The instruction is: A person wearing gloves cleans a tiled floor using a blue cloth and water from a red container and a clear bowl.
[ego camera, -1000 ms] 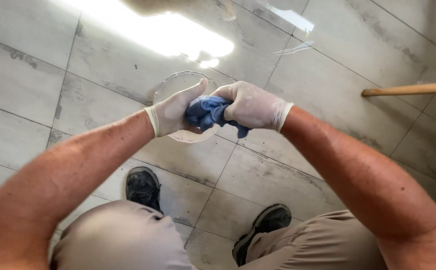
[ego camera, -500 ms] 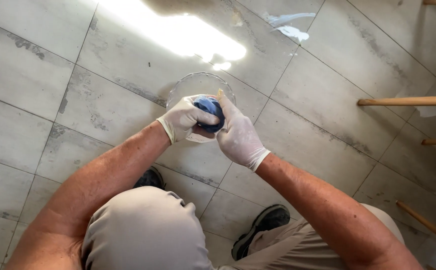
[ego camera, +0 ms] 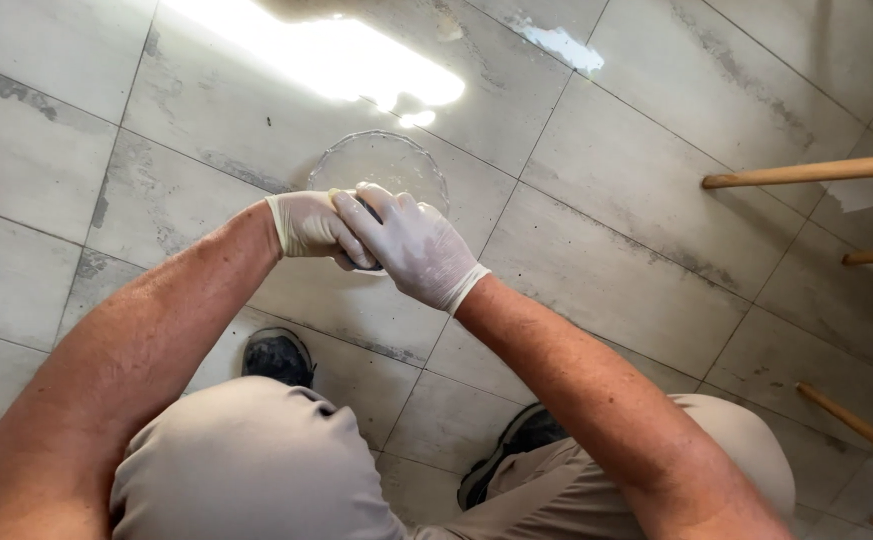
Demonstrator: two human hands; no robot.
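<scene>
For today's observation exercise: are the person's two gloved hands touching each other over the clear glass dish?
Touching. The head view shows the right hand lying over the fingers of the left hand, no gap between the gloves, above the glass dish.

Both my hands wear thin white gloves: left hand (ego camera: 309,225), right hand (ego camera: 419,245). A sliver of something dark shows between my fingers (ego camera: 357,215); its colour cannot be told. The dish (ego camera: 382,165) I hold is clear glass with a scalloped, ribbed rim. The floor (ego camera: 607,230) is pale grey tile with darker grey streaks and thin dark grout lines, and a bright white glare patch near its far edge. My trousers (ego camera: 247,470) are beige. My shoes (ego camera: 277,355) are black. The wooden rods (ego camera: 807,172) at the right edge are light tan.
</scene>
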